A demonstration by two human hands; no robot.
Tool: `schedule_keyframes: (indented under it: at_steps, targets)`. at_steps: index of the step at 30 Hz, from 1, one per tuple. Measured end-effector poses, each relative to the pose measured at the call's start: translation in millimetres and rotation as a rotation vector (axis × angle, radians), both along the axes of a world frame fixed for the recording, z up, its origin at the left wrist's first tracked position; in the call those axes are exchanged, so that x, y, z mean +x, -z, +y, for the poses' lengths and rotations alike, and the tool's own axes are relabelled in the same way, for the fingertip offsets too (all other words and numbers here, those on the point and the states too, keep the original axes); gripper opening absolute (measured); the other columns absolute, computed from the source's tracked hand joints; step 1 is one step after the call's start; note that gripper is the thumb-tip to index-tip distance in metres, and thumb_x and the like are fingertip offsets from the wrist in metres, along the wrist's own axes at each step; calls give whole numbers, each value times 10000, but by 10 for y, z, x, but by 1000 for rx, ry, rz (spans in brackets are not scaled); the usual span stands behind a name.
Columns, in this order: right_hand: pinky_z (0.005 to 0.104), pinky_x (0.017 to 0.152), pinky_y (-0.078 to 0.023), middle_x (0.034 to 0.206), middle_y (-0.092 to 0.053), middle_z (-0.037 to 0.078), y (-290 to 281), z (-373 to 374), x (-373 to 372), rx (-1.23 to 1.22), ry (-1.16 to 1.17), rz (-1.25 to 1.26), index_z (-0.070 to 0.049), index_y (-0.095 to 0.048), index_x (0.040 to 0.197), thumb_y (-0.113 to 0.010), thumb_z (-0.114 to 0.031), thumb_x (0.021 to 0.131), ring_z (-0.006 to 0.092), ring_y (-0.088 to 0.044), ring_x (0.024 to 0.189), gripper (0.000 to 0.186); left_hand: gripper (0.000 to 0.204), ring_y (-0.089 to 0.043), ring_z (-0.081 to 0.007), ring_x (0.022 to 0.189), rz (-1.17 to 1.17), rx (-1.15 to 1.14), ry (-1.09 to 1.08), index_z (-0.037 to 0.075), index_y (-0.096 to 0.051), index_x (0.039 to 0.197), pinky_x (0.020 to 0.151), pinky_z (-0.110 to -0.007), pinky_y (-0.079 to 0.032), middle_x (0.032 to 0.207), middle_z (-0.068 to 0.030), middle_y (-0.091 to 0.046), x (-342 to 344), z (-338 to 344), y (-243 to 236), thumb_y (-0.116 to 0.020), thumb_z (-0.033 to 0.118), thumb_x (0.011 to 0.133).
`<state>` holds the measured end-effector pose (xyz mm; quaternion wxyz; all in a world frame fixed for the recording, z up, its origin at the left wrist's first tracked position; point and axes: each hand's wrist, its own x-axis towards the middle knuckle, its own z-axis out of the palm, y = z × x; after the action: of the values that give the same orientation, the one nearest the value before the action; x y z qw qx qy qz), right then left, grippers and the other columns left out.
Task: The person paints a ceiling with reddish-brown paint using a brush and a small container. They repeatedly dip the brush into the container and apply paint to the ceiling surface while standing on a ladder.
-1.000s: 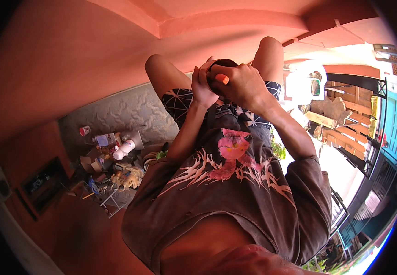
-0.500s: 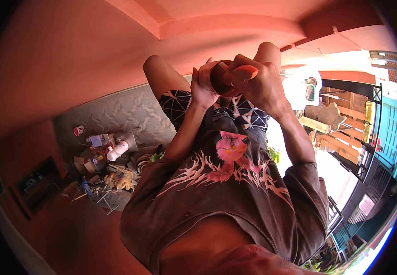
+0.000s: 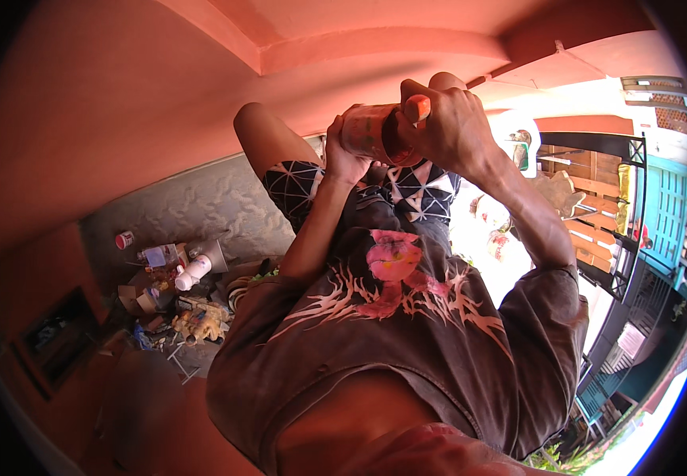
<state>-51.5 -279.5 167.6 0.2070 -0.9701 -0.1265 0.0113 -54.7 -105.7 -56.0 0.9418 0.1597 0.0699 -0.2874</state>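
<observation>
My left hand (image 3: 347,155) is closed round the side of a reddish, paint-smeared can (image 3: 366,132). The can lies tilted over, with its open mouth toward my right hand. Closed fingers of my right hand (image 3: 456,127) grip a tool by its red-orange handle (image 3: 417,108), whose rounded end sticks out above the fist. The tool's other end is hidden at the can's mouth, so its kind does not show. Both hands are raised in front of me, over my legs in patterned shorts (image 3: 418,190).
On the left, clutter lies by a grey wall (image 3: 201,205): a white bottle (image 3: 193,272), a cardboard box (image 3: 136,300) and a small red-and-white tub (image 3: 124,239). An orange-red wall (image 3: 121,103) spans the far side. Wooden planks (image 3: 593,230) and a turquoise gate (image 3: 665,206) stand at right.
The can has tipped further onto its side. My right hand has shifted slightly up and right, and the tool's handle, earlier pointing right, now points more toward me.
</observation>
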Motion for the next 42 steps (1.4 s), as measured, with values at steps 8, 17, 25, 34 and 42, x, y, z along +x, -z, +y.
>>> schedule_keyframes:
  at_steps: [8,17,25,34,42]
  targets:
    - [432,687,-463,597,-659,122,-68,-14,2,-175,-44,-13,-117,-647,950,-683,-261,837,320,-661,576,186,605,-641,-282,1196,83,5,8,86,-500,1394,933,-455,-590,1345,-127,-616,-22,-67,-49,-426,550,1012]
    - [396,661,-479,634,-683,65,-211,-159,7,53,-244,1,-104,-677,963,-679,-219,884,257,-683,595,140,684,-625,-284,1223,51,-16,85,61,-481,1421,960,-471,-578,1376,-146,-596,-48,-27,-137,-403,592,997]
    - [391,604,-535,758,-703,123,-155,-287,72,446,-519,211,-22,-649,846,-655,28,808,268,-707,663,63,758,-562,-279,1289,-2,-48,106,30,-427,1465,1119,-468,-440,1394,-136,-566,-37,-7,-254,-365,620,993]
    - [405,551,-455,660,-616,96,-246,-387,137,285,-627,557,-20,-582,772,-647,55,653,305,-636,622,155,569,-610,-264,1242,42,36,64,61,-512,1383,1026,-432,-527,1346,-133,-616,-59,-33,-176,-451,496,1022]
    - [426,504,-384,555,-523,95,-436,-359,186,142,-677,572,-31,-517,690,-600,25,621,305,-566,524,122,608,-577,-271,1255,32,112,116,31,-487,1387,1060,-453,-477,1358,-146,-578,-81,-68,-155,-368,512,1033]
